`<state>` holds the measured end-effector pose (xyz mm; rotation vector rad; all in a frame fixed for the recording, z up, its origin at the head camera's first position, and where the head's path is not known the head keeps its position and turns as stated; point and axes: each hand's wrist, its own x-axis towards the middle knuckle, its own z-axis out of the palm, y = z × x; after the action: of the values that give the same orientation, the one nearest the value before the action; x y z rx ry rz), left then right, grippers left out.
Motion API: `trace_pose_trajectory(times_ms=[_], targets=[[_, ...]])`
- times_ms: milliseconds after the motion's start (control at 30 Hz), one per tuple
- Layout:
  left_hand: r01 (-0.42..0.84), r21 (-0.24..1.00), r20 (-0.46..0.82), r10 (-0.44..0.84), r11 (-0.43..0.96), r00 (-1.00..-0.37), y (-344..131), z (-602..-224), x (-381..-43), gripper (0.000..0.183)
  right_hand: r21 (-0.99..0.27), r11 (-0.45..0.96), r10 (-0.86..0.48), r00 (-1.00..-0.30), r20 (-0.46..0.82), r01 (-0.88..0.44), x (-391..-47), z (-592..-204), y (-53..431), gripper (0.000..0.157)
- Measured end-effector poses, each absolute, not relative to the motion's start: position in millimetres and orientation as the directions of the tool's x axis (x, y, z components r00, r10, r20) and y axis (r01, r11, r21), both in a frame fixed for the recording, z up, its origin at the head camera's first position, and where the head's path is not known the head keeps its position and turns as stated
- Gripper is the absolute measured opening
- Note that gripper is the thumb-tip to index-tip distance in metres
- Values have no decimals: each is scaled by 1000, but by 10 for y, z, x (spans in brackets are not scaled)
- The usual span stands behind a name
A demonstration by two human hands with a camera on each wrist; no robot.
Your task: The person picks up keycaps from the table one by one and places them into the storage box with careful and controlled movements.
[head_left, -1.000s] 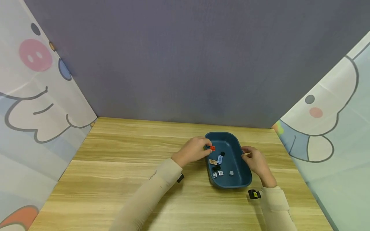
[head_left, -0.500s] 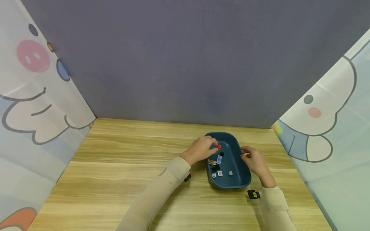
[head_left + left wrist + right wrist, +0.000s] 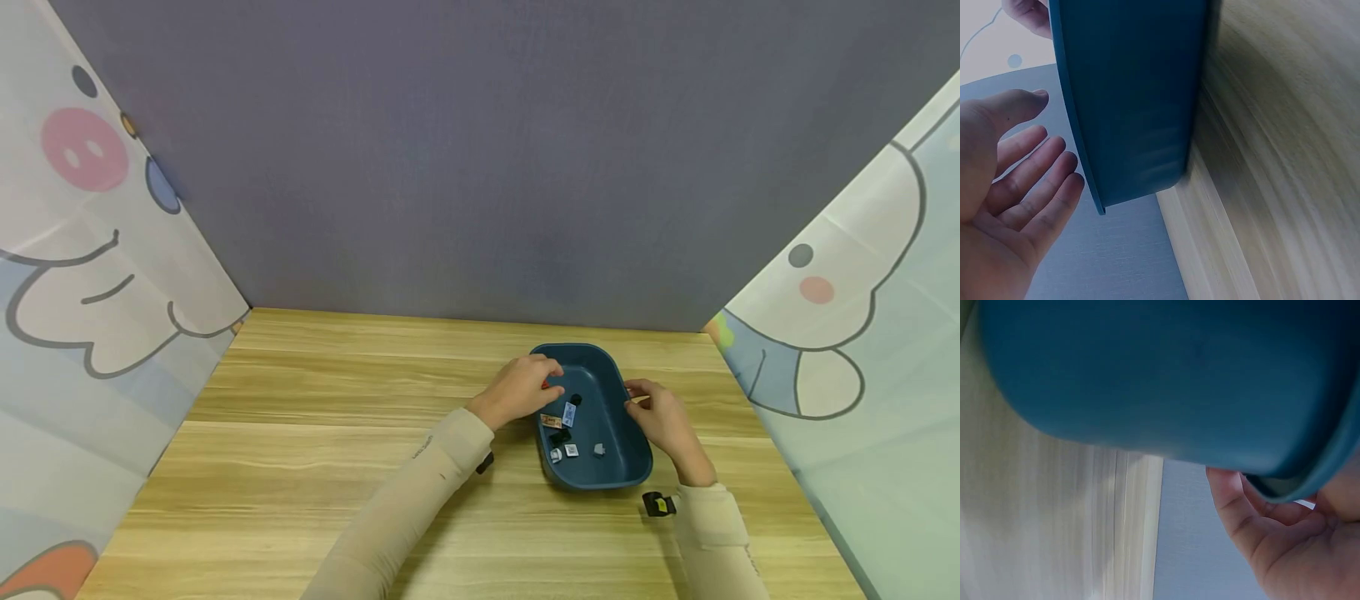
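Observation:
A dark blue basin (image 3: pixel 637 467) stands on the wooden table. My right hand (image 3: pixel 663 417) pinches its right rim; in the right wrist view the fingers (image 3: pixel 1235 512) curl around the rim. Over the left rim hovers my left hand (image 3: pixel 519 387), fingers spread with nothing between them in the left wrist view. Part of a small red piece (image 3: pixel 545 384) shows in the basin beneath its fingers. Also inside lie a pale blue tag (image 3: pixel 570 414), a tan tag (image 3: pixel 551 422), black bits (image 3: pixel 560 437), a white square (image 3: pixel 572 450), a small white piece (image 3: pixel 556 455) and a grey piece (image 3: pixel 599 449).
The wooden table (image 3: pixel 300 467) extends to the left and front of the basin. A grey panel (image 3: pixel 480 167) rises at the back. Cartoon-printed sheets (image 3: pixel 840 367) flank both sides. Small black cameras sit at both wrists.
My left hand moved right over the basin with the red piece, then let it go; the piece now lies lower beneath the fingers. The right hand has stayed at the rim.

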<state>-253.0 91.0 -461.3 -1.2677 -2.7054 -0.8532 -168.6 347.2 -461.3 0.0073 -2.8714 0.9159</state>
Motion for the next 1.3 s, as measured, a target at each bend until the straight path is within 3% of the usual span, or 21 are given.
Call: trace_pose_trajectory(times_ms=[733, 1300], targets=[[706, 473, 232, 698, 527, -677, 808, -4626, -2517, 31, -573, 818, 23, -992, 126, -54, -1736, -4615, 3470, 33], [669, 455, 262, 630, 587, -731, 182, -4545, -2399, 32, -467, 877, -11, -975, 223, -117, -1763, -4559, 3363, 36]])
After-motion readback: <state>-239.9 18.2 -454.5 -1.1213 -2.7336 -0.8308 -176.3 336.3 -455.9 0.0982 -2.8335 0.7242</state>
